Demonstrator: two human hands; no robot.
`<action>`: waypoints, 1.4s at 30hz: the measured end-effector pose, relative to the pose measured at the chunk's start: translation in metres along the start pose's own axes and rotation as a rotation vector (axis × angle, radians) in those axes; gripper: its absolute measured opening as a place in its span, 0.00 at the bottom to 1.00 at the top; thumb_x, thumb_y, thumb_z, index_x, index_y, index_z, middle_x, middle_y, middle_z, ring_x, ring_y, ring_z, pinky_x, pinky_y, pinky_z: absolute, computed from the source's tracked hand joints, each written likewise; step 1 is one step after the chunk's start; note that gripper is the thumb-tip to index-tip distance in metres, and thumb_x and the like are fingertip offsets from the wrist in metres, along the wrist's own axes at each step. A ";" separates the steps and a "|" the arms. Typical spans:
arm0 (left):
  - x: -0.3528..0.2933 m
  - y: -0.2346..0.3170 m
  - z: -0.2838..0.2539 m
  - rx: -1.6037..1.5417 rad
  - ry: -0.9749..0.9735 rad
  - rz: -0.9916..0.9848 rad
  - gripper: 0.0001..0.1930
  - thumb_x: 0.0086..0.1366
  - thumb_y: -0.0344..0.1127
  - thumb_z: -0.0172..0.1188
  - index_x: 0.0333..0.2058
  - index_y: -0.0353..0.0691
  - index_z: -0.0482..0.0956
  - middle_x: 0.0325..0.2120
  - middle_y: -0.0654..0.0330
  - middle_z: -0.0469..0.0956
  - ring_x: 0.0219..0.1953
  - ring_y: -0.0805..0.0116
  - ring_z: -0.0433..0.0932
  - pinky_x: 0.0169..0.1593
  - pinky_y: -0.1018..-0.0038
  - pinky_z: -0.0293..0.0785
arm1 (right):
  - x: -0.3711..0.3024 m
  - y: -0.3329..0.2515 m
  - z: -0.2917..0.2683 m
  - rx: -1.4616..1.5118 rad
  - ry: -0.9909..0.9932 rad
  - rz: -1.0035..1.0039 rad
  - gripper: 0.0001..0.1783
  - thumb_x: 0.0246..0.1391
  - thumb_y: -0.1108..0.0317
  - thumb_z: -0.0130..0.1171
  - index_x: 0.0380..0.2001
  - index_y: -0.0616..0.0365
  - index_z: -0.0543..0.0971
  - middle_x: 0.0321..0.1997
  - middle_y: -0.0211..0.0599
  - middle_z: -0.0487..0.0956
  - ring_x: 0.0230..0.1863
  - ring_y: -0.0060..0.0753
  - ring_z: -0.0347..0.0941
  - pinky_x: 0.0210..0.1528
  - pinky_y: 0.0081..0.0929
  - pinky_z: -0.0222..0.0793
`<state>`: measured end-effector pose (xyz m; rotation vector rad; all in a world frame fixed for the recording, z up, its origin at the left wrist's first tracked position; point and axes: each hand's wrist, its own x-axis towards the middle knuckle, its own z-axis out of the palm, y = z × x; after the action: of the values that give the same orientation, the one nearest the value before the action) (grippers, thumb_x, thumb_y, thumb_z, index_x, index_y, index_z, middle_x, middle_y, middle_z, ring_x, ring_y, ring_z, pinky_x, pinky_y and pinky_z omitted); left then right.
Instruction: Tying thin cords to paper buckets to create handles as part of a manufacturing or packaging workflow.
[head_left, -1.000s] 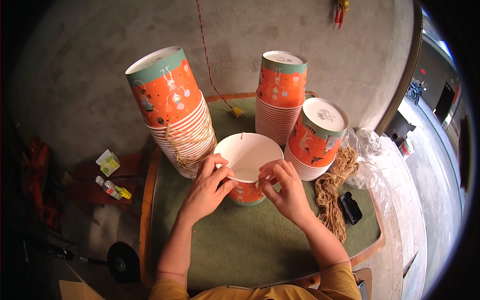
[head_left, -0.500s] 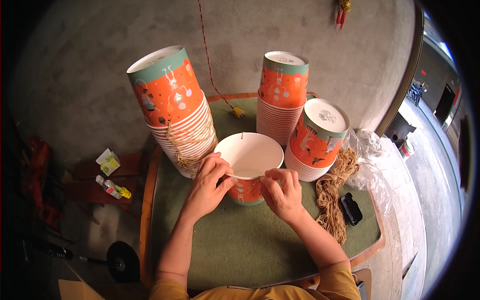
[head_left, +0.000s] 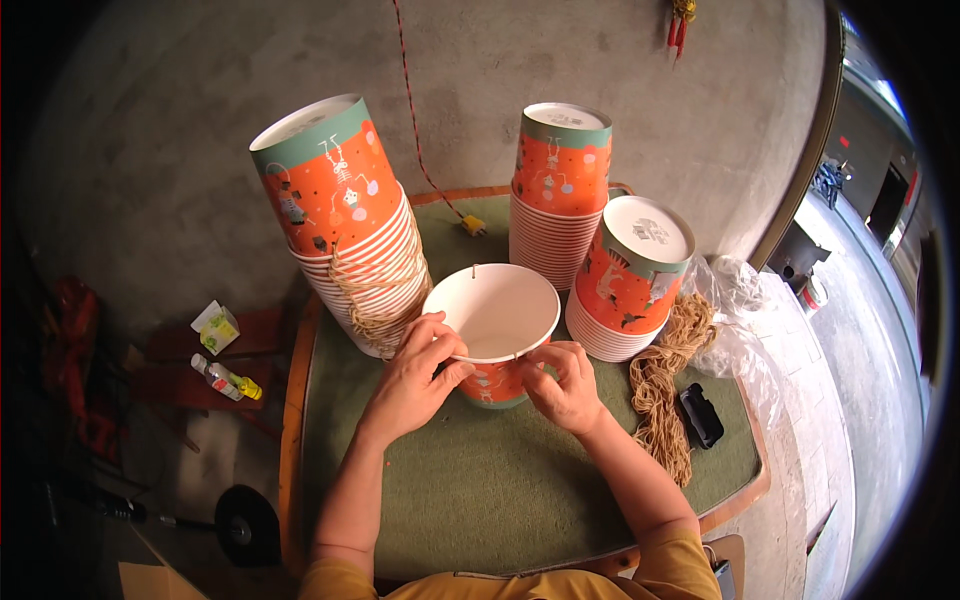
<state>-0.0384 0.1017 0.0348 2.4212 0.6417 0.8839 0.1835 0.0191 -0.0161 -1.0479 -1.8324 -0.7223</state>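
Green-topped table (head_left: 480, 500) w/ bucket stacks (head_left: 560, 220), twine (head_left: 665, 395), black case (head_left: 701, 415)

bucket's (head_left: 497, 345) near side behind hands

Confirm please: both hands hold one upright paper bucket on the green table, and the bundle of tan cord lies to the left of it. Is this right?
Not quite. The head view shows the bundle of tan cord lying to the right of the paper bucket, beside a small black object. The rest holds: the left hand and right hand hold the upright bucket on the green table.

The paper bucket (head_left: 500, 325) — white inside, orange outside with pale figures. The stacked buckets (head_left: 345, 215) match, teal-banded — on a green table mat (head_left: 480, 480).
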 end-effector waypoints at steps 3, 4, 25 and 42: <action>0.000 -0.001 0.000 0.000 0.004 -0.004 0.07 0.65 0.33 0.62 0.35 0.37 0.74 0.42 0.58 0.71 0.61 0.52 0.66 0.61 0.61 0.63 | -0.002 0.000 0.003 0.058 0.015 0.067 0.16 0.39 0.73 0.68 0.36 0.52 0.78 0.42 0.32 0.74 0.39 0.35 0.72 0.37 0.30 0.72; 0.001 -0.002 0.000 -0.002 0.005 -0.007 0.07 0.65 0.33 0.62 0.35 0.37 0.74 0.41 0.58 0.71 0.62 0.52 0.66 0.61 0.61 0.63 | -0.001 -0.001 0.002 0.057 0.015 0.067 0.16 0.39 0.73 0.68 0.36 0.52 0.78 0.42 0.32 0.74 0.39 0.35 0.72 0.37 0.30 0.72; 0.005 -0.004 0.053 0.297 0.541 0.386 0.32 0.49 0.26 0.73 0.49 0.43 0.64 0.57 0.47 0.55 0.64 0.36 0.59 0.64 0.46 0.64 | 0.019 -0.025 -0.004 0.438 -0.142 0.568 0.13 0.51 0.75 0.65 0.39 0.58 0.73 0.34 0.36 0.79 0.27 0.33 0.79 0.28 0.28 0.76; -0.007 -0.005 0.081 0.540 0.655 0.301 0.10 0.58 0.23 0.62 0.37 0.37 0.71 0.47 0.55 0.63 0.55 0.53 0.62 0.63 0.48 0.62 | 0.022 -0.033 -0.005 0.451 -0.138 0.501 0.08 0.50 0.77 0.65 0.33 0.60 0.76 0.30 0.33 0.78 0.23 0.24 0.76 0.26 0.22 0.73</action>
<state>0.0112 0.0794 -0.0254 2.7259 0.8364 1.8772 0.1506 0.0072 0.0037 -1.1964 -1.6361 0.0621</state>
